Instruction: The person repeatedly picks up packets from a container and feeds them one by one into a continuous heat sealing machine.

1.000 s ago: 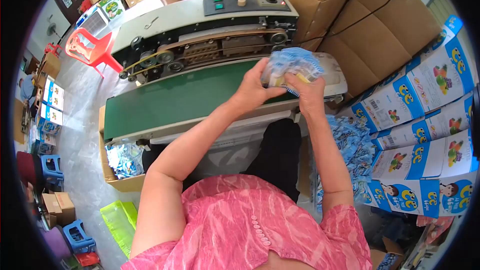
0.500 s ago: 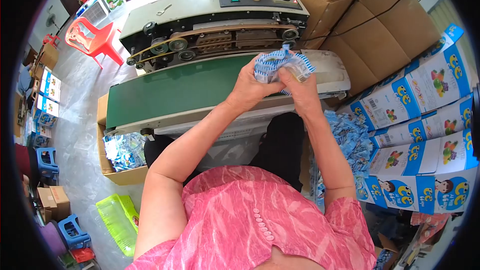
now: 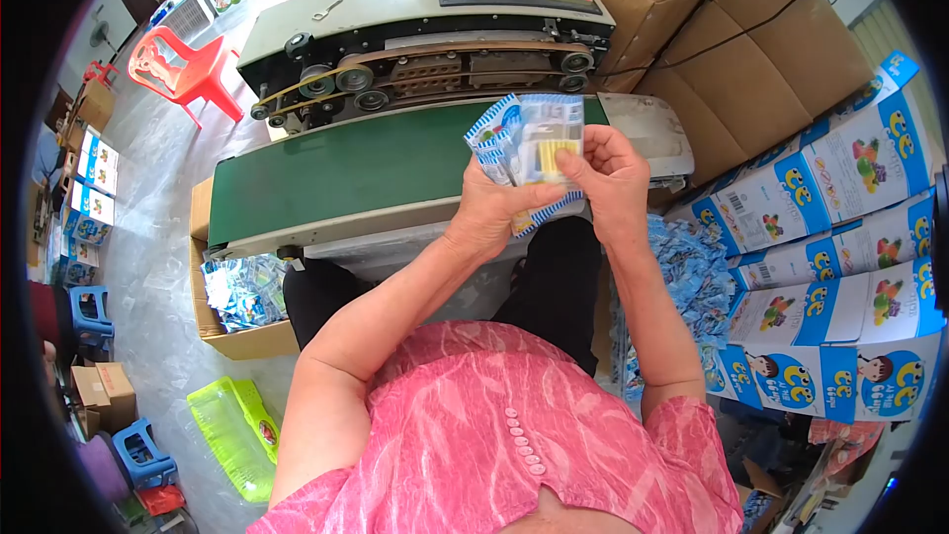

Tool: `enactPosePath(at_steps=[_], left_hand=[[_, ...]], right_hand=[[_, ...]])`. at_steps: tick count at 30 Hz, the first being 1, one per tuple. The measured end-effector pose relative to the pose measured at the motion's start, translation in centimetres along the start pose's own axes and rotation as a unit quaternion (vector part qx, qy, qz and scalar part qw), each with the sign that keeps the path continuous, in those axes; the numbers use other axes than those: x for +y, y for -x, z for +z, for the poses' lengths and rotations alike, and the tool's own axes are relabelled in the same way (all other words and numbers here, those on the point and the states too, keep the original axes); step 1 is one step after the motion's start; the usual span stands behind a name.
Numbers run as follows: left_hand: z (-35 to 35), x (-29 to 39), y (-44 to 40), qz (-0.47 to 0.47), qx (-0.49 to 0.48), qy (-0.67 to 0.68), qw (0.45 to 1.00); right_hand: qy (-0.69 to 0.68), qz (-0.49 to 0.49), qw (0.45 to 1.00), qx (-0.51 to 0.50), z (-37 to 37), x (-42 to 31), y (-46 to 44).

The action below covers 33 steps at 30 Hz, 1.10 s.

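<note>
Several small blue-and-white plastic packets [image 3: 552, 124] are fanned out between my hands, above the near edge of the green conveyor belt [image 3: 346, 178]. My left hand [image 3: 491, 203] is closed around their lower left side, thumb across the front. My right hand [image 3: 611, 183] pinches the right edge of the front packet, its thumb over a yellow part seen through the clear window. Behind the packets stands a sealing machine [image 3: 425, 40] with rollers and a long drive belt. The rear packets are partly hidden.
Below the belt's left end, a cardboard box [image 3: 247, 348] holds many packets. A heap of blue packets [image 3: 687, 277] lies at my right, beside stacked printed cartons [image 3: 830, 198]. A lime-green basket [image 3: 232, 435] and a red chair [image 3: 188, 74] are on the left.
The bunched packets have spread into a fan, and the front one now faces me flat. Both hands have come slightly lower, and my right hand has shifted to the packets' right edge.
</note>
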<state>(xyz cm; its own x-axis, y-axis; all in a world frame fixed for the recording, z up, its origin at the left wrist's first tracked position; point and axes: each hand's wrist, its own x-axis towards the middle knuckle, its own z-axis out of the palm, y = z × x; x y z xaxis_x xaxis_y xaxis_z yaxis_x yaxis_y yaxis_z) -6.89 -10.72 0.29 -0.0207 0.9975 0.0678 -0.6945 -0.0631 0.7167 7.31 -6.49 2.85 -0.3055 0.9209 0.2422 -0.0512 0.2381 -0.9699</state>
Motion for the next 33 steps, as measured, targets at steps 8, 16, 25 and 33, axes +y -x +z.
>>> enactPosePath(at_steps=[8,16,25,33], left_hand=[[-1.3,0.4,0.5,0.042,0.014,0.007,0.999],[-3.0,2.1,1.1,-0.029,0.054,0.053,0.997],[-3.3,2.2,1.5,-0.033,0.056,0.046,0.997],[-2.9,2.4,1.1,0.002,0.077,0.023,0.997]], right_hand=[[-0.060,0.023,0.995,0.076,0.4,0.3,-0.1],[-0.107,0.148,0.969,0.164,-7.8,4.2,-5.2],[0.031,0.164,0.975,0.147,-7.9,7.3,-10.3],[0.185,0.018,0.982,-0.006,-1.2,2.2,-5.6]])
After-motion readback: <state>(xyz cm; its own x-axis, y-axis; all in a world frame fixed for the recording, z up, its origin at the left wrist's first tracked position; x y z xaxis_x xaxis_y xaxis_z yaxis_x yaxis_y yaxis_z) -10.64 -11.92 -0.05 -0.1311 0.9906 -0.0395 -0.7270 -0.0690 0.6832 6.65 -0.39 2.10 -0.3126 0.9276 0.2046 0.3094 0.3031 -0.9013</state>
